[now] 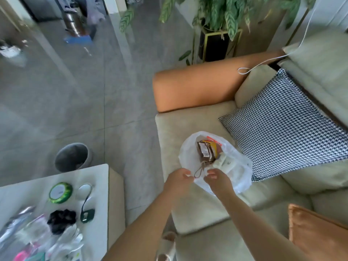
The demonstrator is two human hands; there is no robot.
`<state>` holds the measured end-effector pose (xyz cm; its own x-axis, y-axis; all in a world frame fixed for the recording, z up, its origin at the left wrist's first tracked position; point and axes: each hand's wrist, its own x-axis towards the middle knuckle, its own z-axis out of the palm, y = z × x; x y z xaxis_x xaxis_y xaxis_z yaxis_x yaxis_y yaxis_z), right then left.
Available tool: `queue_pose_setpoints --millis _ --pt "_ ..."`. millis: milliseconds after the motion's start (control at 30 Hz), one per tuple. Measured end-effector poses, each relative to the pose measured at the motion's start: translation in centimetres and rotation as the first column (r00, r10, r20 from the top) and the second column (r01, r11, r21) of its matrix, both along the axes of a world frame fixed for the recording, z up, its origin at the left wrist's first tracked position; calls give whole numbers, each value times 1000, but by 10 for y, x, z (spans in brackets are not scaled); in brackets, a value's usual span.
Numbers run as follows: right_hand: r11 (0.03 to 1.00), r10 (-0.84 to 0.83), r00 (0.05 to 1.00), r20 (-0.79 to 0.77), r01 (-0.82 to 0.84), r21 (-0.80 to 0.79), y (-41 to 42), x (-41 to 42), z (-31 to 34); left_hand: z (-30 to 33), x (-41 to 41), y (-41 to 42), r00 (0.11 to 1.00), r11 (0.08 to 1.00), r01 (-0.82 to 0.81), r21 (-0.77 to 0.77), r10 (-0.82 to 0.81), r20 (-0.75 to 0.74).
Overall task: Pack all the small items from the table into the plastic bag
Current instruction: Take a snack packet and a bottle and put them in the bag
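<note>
A clear plastic bag (239,174) lies open on the beige sofa seat. Inside it are a brown packet (205,152) with a white label, something yellow and orange, and pale items. My left hand (178,180) pinches the bag's near rim on the left. My right hand (216,178) pinches the rim just to the right of it. On the white table (101,185) at the lower left lie a green ribbon roll (60,192), a white round compact (84,190), a dark green pouch (87,215) with a strap, a black scrunchie (61,220) and several clear wrapped items (62,243).
A houndstooth cushion (282,125) leans beside the bag. An orange bolster (203,85) forms the sofa's far end, and an orange cushion (316,230) sits at the near right. A grey bin (72,157) stands on the floor past the table. A potted plant (214,42) stands behind the sofa.
</note>
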<state>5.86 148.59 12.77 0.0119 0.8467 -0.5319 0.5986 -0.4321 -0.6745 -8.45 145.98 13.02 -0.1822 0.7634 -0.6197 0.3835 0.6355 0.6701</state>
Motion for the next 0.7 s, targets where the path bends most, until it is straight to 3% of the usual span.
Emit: queue_pose_setpoints --millis 133,300,700 --pt "978 199 975 95 -204 45 -35 -29 34 33 -14 -51 997 997 -75 36 76 -35" --pt "832 519 813 263 -551 60 -84 -72 66 62 -49 -120 976 971 -216 104 218 -5" --pt "619 730 626 274 -775 124 -245 -186 83 77 -147 -333 865 872 -486 64 490 -110"
